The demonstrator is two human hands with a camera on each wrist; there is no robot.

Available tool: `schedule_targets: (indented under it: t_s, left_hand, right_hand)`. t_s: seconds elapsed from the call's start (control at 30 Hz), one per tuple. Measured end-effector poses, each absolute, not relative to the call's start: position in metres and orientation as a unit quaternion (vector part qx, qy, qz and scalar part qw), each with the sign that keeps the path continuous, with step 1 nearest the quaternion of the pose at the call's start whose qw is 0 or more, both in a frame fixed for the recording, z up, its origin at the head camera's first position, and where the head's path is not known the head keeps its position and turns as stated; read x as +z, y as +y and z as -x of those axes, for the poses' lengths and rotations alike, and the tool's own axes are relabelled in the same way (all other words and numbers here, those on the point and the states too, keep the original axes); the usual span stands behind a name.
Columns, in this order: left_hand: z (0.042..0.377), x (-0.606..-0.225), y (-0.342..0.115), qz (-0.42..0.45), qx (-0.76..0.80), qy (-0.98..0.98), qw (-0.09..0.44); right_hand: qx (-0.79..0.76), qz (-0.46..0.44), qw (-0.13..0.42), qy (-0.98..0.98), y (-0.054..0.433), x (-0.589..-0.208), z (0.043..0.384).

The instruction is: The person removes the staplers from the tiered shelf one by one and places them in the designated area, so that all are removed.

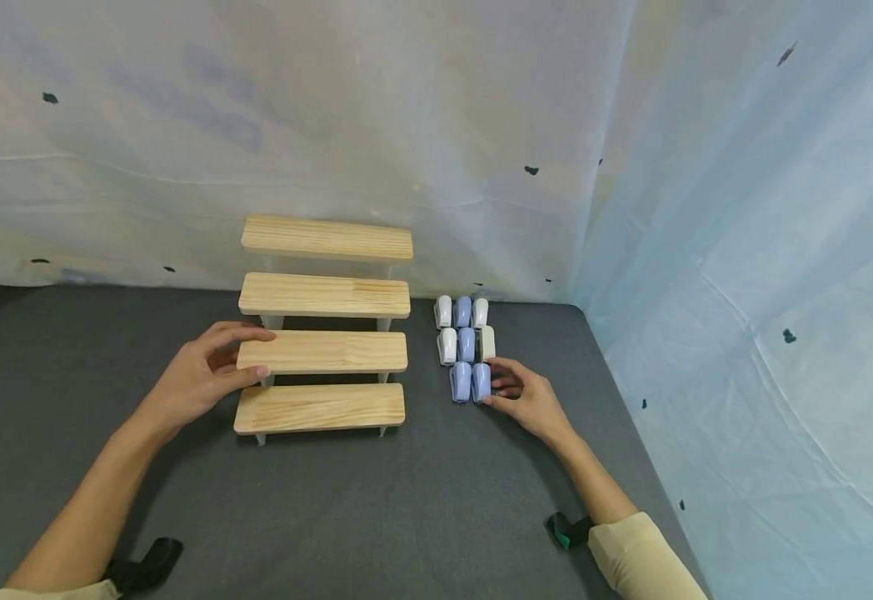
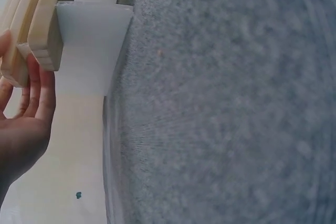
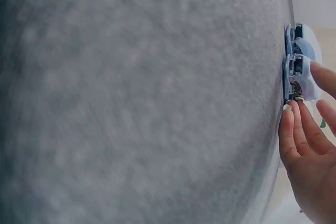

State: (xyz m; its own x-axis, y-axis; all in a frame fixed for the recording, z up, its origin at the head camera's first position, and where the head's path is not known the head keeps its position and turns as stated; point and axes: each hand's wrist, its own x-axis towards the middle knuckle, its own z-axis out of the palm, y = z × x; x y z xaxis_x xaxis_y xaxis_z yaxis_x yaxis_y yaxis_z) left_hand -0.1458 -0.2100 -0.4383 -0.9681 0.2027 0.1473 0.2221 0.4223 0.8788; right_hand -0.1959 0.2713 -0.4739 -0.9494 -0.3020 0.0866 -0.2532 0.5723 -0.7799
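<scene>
Punches (image 1: 466, 346) beside stepped rack (image 1: 324, 325), seemingly 8.
</scene>
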Motion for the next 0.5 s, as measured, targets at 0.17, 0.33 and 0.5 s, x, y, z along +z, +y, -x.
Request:
schedule_targets:
  t_s: [0.17,0.33,0.5]
  left_hand:
    - [0.143,-0.439,-0.209,0.135,-0.519,-0.844,0.021]
    - [0.142,-0.438,-0.21,0.15,-0.502,-0.851,0.044]
    - [0.139,-0.436,-0.212,0.157,-0.469,-0.867,0.064]
  right_hand:
    - [-0.422,0.153,0.022,0.893,0.275,-0.471,0.195]
    - [-0.405,0.156,-0.003,0.901,0.279,-0.465,0.197]
    - [-0.374,0.157,-0.025,0.914,0.281,-0.462,0.198]
